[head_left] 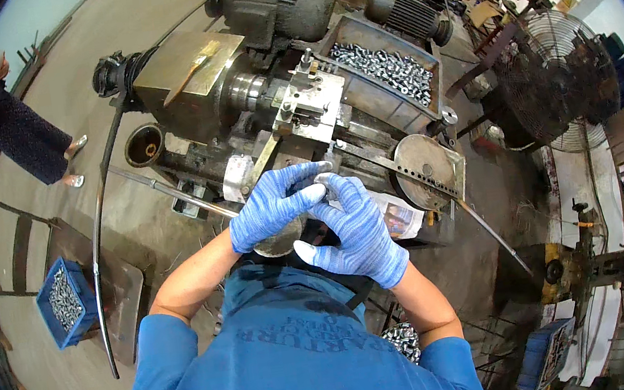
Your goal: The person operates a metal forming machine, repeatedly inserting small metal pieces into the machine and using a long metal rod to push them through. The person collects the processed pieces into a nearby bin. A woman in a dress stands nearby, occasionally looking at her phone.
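Both of my hands wear blue knit gloves with pale fingertips and meet in front of a small lathe-like machine. My left hand (276,204) is closed in a pinch, its fingertips touching those of the other hand. My right hand (362,234) has its fingers curled in against them, while its thumb stands lower and apart. Whatever small piece they hold is hidden by the gloves. Just beyond my fingers is the machine's metal tool slide (314,101), beside the spindle (246,91). A round metal disc (280,239) lies under my left wrist.
A grey bin (369,90) of small metal parts stands behind the slide. A round plate (424,171) and long bar (494,235) are at the right. A brush (192,71) lies on the headstock. A blue crate (68,303), a fan (559,79) and another person (24,137) are farther off.
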Available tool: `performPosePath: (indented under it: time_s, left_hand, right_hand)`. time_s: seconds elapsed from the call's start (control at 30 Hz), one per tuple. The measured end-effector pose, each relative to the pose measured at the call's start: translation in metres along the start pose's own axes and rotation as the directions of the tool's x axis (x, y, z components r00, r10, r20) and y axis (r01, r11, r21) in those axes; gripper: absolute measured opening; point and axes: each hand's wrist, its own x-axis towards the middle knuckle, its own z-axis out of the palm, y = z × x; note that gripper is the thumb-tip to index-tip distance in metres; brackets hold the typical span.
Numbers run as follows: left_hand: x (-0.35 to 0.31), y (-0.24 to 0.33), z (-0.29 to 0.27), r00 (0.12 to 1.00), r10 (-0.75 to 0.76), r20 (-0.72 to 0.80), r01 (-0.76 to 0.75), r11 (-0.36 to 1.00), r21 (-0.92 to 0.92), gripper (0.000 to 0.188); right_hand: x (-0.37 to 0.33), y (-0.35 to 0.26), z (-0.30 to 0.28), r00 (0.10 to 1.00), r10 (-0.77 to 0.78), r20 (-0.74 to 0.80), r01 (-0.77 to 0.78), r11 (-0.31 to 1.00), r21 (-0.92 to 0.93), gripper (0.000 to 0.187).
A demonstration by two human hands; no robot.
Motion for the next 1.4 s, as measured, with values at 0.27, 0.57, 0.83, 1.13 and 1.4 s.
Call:
performPosePath:
  time_s: [0.27,0.57,0.83,1.13,1.4]
  left_hand:
    - [0.006,-0.006,-0.008,1.0,0.011,-0.027,-0.019,0.948,-0.317,0.051]
    - [0.01,-0.008,-0.015,0.999,0.011,-0.049,-0.027,0.935,-0.353,0.052]
    - [0.001,0.018,-0.051,0.984,0.118,-0.132,-0.101,0.987,0.126,0.051]
    - [-0.136,0.061,-0.196,0.735,0.475,-0.485,0.495,0.114,0.862,0.039]
    - [-0.262,-0.041,-0.256,0.473,0.24,-0.848,0.612,0.603,0.512,0.044]
  right_hand:
    - [0.001,0.01,0.014,0.995,0.066,-0.074,-0.068,0.997,-0.024,0.046]
    - [0.021,0.019,0.022,0.99,0.041,-0.133,-0.042,0.999,-0.003,0.039]
    - [0.056,0.024,0.023,0.997,-0.047,-0.061,0.052,0.995,0.079,0.027]
    - [0.163,0.086,0.064,0.889,0.269,0.37,-0.105,0.907,-0.407,0.053]
    - [0.193,0.11,0.092,0.75,0.382,0.54,-0.1,0.872,-0.479,0.063]
